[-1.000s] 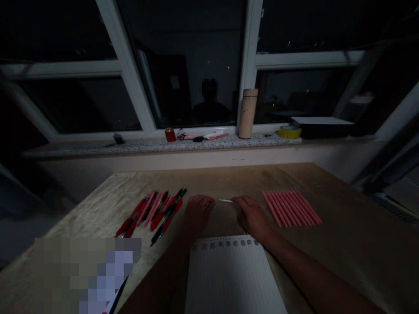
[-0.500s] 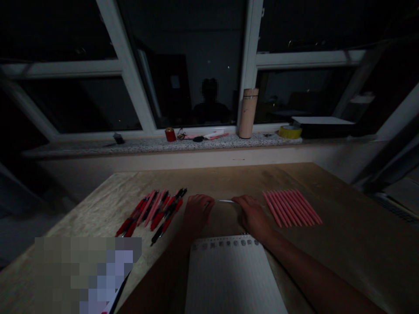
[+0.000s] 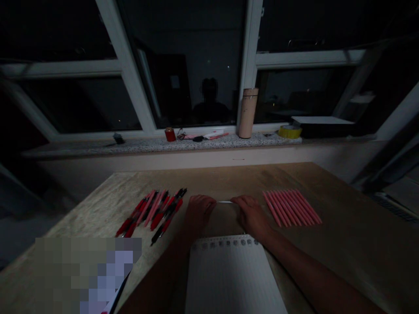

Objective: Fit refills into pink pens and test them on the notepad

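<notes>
The right hand point(image 3: 250, 211) pinches the right end of a thin white stick point(image 3: 225, 202), which lies across the short gap between the hands. The left hand point(image 3: 199, 209) has edged right since half a second ago, its curled fingertips now at or almost at the stick's left end; too dark to tell whether they grip it. So the stick now bridges the hands, with the right one's hold looking the surer. The right hand has hardly moved.

Just nearer lies the notepad point(image 3: 229, 274), its ringed edge far. To the left, red, black and pink pens point(image 3: 153, 211) lie in a slanted group; to the right, pink pens point(image 3: 292, 208) sit in a neat row. Both groups look unchanged. Beyond the table point(image 3: 229, 179), a flask point(image 3: 248, 113) stands on the far sill point(image 3: 212, 147)
</notes>
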`<state>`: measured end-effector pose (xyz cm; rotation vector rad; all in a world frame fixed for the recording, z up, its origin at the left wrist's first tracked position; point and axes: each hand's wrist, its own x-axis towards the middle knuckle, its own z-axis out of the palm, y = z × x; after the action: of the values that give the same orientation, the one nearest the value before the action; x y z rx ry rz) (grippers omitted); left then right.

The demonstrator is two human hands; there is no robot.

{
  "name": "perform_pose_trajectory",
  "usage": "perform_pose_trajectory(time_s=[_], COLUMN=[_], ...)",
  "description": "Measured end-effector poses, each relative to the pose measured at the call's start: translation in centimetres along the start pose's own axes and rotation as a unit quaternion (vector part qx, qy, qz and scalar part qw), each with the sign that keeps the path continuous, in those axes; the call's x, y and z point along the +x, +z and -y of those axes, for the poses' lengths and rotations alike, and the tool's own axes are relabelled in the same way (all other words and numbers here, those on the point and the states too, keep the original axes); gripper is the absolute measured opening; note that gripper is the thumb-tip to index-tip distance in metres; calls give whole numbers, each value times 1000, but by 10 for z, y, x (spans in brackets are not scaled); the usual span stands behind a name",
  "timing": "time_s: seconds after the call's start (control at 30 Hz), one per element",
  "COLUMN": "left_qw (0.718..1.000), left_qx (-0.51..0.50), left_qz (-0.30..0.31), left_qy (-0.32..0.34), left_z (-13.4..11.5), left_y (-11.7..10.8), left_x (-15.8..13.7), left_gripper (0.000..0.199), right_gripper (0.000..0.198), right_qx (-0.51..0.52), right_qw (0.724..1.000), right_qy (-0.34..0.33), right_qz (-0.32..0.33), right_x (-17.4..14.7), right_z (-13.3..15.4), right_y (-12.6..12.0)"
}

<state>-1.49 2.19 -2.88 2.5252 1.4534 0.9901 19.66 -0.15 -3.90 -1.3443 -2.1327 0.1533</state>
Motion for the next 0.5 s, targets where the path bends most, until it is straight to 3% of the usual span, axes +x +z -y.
perform_pose_trajectory(time_s=[0.27, 0.5], left_qw=[1000, 999], left_qx=[-27, -27], left_qz=[-13, 14], left_qy=[-5, 12], left_z=[2, -4], left_y=[-1, 1], left_x=[-1, 0], left_gripper=[24, 25], right_gripper=[53, 54], right_qx=[-5, 3], right_qw=[1000, 999], right_qy=[0, -32], right_qz=[0, 1], right_x=[-1, -1], right_z=[-1, -2], right_y=[-1, 2])
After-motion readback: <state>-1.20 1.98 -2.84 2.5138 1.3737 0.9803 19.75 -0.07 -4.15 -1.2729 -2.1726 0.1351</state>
